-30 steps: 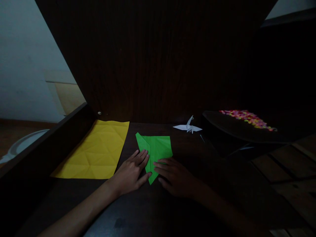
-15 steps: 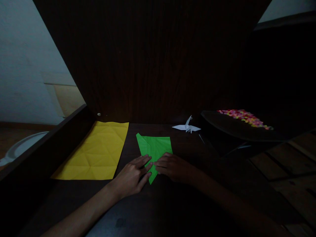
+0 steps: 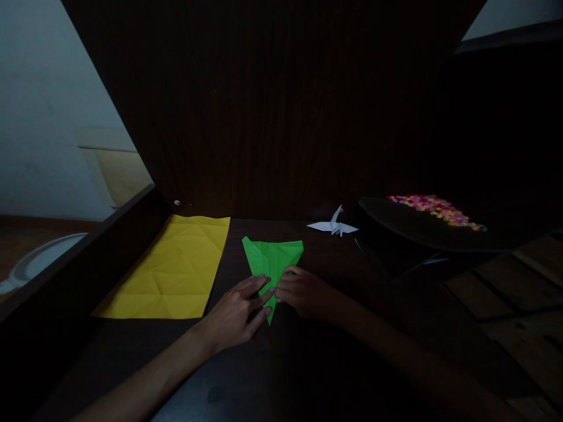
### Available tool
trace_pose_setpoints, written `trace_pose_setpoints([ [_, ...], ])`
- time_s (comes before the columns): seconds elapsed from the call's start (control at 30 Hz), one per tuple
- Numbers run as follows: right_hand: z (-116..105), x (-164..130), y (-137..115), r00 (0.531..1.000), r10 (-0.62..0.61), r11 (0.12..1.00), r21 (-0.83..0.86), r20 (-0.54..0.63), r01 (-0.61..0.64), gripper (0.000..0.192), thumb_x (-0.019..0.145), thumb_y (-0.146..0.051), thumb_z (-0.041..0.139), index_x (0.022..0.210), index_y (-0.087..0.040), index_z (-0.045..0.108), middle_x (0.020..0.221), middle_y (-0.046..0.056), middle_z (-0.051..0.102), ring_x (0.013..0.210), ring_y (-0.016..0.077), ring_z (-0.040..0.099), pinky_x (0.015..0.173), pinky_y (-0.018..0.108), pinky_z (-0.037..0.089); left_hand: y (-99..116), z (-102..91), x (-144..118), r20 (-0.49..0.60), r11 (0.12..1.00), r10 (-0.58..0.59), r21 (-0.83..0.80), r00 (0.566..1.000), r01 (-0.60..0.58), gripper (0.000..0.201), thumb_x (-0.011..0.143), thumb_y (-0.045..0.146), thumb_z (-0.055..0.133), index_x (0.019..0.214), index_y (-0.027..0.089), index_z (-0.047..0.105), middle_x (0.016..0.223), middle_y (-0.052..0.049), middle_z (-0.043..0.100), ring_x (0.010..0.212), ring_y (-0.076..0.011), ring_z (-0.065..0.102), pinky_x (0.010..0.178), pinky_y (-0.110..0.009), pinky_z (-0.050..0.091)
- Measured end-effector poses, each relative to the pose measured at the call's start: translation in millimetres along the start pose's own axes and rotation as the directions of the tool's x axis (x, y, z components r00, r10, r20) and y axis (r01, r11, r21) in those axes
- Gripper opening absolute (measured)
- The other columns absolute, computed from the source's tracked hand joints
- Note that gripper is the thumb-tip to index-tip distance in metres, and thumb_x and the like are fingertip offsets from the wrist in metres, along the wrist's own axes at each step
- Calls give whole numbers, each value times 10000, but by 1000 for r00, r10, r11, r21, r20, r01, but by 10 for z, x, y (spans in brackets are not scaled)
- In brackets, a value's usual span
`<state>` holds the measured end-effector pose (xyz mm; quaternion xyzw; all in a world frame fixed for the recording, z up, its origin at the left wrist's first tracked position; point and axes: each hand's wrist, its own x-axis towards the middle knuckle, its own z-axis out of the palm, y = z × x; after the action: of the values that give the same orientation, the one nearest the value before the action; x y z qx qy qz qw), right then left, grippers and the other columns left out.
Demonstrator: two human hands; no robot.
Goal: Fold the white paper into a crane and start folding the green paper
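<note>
A green paper [image 3: 272, 261] lies on the dark table [image 3: 308, 363], folded into a narrow triangle that points toward me. My left hand [image 3: 237, 310] rests flat on its left side, fingers spread over the lower tip. My right hand [image 3: 303, 293] presses the right flap inward onto the paper, fingertips meeting those of the left hand at the middle crease. Both hands cover the lower half of the green paper.
A creased yellow sheet [image 3: 176, 269] lies flat to the left. A white paper crane [image 3: 334, 225] stands behind the green paper. A dark tray [image 3: 422, 231] with colourful small pieces [image 3: 435, 210] sits at the right. A dark wooden board rises behind.
The right side of the green paper has been folded inward, narrowing it to a triangle. My right hand moved left and up to the middle crease.
</note>
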<state>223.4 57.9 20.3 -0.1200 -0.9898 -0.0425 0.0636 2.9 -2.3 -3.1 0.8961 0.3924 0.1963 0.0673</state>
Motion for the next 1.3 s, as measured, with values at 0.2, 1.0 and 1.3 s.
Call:
trace_pose_setpoints([
  [0.2,64,111,66,1000,-25,999,21,-4,25,118,918,-120,490,934,-152,602,895,57,623,861,197,520,843,351,352,12,-9,25,10,999,-37,-37,999,38,315,910,310,545,1164,180,678,1358,-149,569,1279,-267,515,1090,-422,423],
  [1.0,-151,269,104,994,101,976,200,-46,-90,423,747,-293,727,1106,-107,602,1108,135,577,1178,314,455,1163,562,162,66,-105,36,92,834,-291,-464,952,300,934,786,229,645,1504,232,48,1488,-135,421,1336,-311,437,1077,-496,386],
  [1.3,-98,237,97,974,220,960,187,-54,-207,912,670,-326,793,1443,-120,355,1534,183,250,1443,394,14,1154,608,-6,52,35,27,3,869,-327,-393,945,302,1156,752,308,745,1522,208,-110,1527,-196,331,1351,-344,408,1065,-527,407],
])
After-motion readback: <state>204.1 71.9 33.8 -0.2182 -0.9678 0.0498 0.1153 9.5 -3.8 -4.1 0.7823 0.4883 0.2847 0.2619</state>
